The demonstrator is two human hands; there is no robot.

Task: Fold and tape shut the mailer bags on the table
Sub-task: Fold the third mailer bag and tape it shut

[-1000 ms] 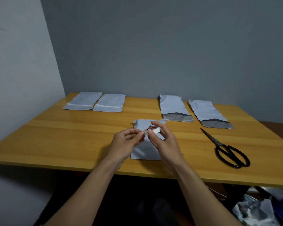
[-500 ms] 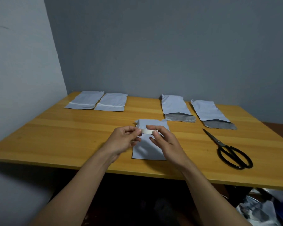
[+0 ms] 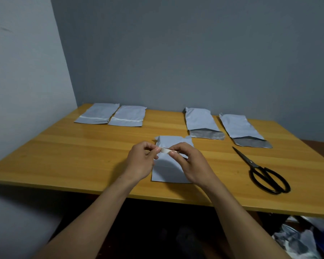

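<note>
Gently now, my left hand [image 3: 140, 161] and right hand [image 3: 192, 164] pinch the white tape [image 3: 165, 150], likely limp and sticky, best held endwise

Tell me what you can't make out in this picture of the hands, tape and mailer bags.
Head view:
- tape roll: mostly covered by the fingers of the left hand and right hand; whether an end is peeled is unclear.
- middle mailer bag: its centre is hidden behind both hands.
- clutter under the table: dark, blurred, cut by the bottom-right edge.
</note>
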